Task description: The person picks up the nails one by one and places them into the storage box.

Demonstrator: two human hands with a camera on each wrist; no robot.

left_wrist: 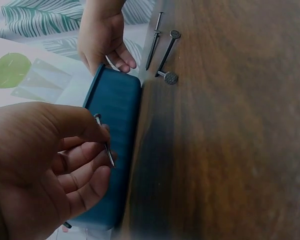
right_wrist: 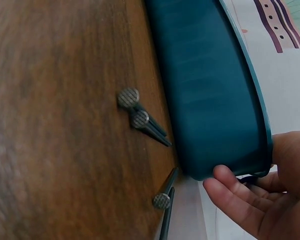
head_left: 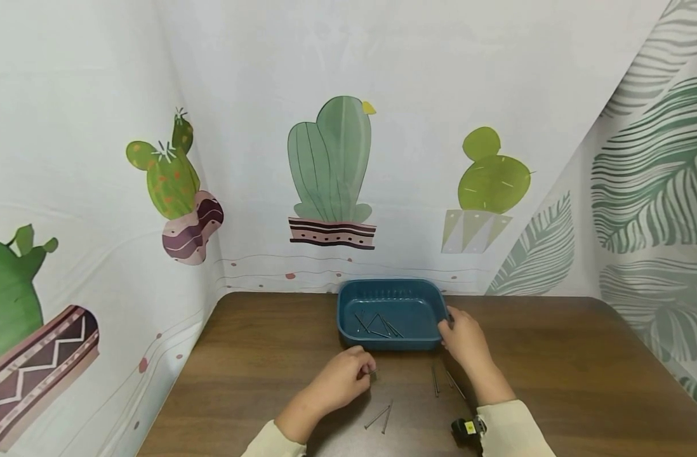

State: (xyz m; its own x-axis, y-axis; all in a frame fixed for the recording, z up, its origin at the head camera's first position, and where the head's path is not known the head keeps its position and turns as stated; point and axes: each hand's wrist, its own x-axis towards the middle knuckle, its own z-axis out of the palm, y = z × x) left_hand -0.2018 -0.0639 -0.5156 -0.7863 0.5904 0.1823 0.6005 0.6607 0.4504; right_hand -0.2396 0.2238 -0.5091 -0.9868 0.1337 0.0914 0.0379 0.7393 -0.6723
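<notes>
My left hand (head_left: pixel 343 381) pinches a nail (left_wrist: pixel 106 142) between thumb and fingers, just in front of a teal plastic tray (head_left: pixel 377 344). At the tray's right end, my right hand (head_left: pixel 467 336) holds the rim, thumb on top and fingers below in the right wrist view. A small dark piece (right_wrist: pixel 247 179) shows by those fingers; its kind is unclear. Several loose nails (head_left: pixel 377 332) lie inside the tray, toward its left side. Two nails (head_left: pixel 387 417) lie on the table below my left hand, and more nails (head_left: pixel 436 382) lie beside my right forearm.
A brown wooden table (head_left: pixel 257 362) carries everything. Near the right sleeve is a black device with a yellow label (head_left: pixel 468 428). Behind the table hangs a white cloth (head_left: pixel 411 127) printed with cacti and leaves.
</notes>
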